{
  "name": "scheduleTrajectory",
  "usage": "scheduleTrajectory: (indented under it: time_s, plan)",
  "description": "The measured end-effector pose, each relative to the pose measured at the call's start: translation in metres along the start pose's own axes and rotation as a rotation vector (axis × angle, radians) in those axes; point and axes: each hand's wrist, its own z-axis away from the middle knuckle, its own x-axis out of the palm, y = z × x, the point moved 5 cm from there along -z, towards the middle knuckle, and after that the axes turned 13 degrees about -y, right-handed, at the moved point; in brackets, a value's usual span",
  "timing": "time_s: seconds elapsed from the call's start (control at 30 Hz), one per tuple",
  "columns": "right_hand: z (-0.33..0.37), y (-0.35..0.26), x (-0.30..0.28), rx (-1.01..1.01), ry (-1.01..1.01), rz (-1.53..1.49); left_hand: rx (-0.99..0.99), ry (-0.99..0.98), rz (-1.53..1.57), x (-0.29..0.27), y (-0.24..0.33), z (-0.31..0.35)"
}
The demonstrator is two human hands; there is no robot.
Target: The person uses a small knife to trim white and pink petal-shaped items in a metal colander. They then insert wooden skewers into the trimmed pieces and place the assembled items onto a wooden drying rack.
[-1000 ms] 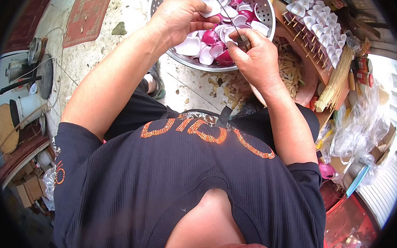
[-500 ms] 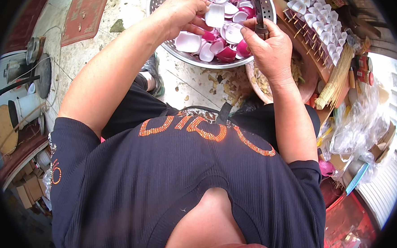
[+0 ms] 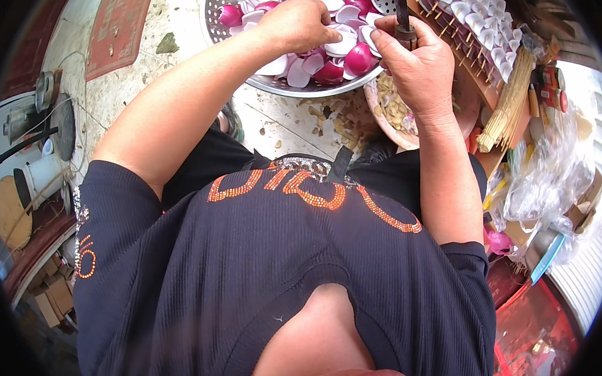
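Gripping the knife (image 3: pixel 401 6) with the right hand (image 3: pixel 421 69), top right of centre. Right grip is closed round the dark handle (image 3: pixel 407 37); thumb sits right by a pale onion piece, contact unclear. Knife's long axis runs near vertical in frame: handle low, blade up to the top edge, leaning slightly left. Tip is cropped.

Left hand (image 3: pixel 299 26) is top centre over the onion pieces (image 3: pixel 358 59), back of hand up, fingers bent and pointing right. Fingertips are at a pale piece; can't tell if that grip pinches or only touches it.

Pieces are purple and white, heaped in a metal colander (image 3: pixel 296 93), facing mixed ways. Near rim curves below the heap; far rim is off the top. Blade overlaps the right rim in view.

Right side is tight: desk (image 3: pixel 485 91) edge just past the knife, skewered onion pieces (image 3: pixel 481 22) on it, stick ends pointing lower left. Bowl (image 3: pixel 469 108) of peelings (image 3: pixel 393 101) sits under the right wrist. Stick bundle (image 3: pixel 511 102) runs diagonally, lower left to upper right.

Most room is left: pale floor (image 3: pixel 184 31) between red mat (image 3: pixel 121 34) and colander.
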Motion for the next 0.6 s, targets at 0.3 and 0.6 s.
scheduleTrajectory:
  time_s: [0.3,0.6]
  plan:
    - [0.008,-0.004,-0.003,-0.002,-0.023,0.016,0.031,-0.02,0.71,-0.01,-0.008,-0.007]
    - [0.011,-0.007,0.011,-0.082,-0.087,0.24,0.167,0.087,1.275,-0.045,-0.009,0.007]
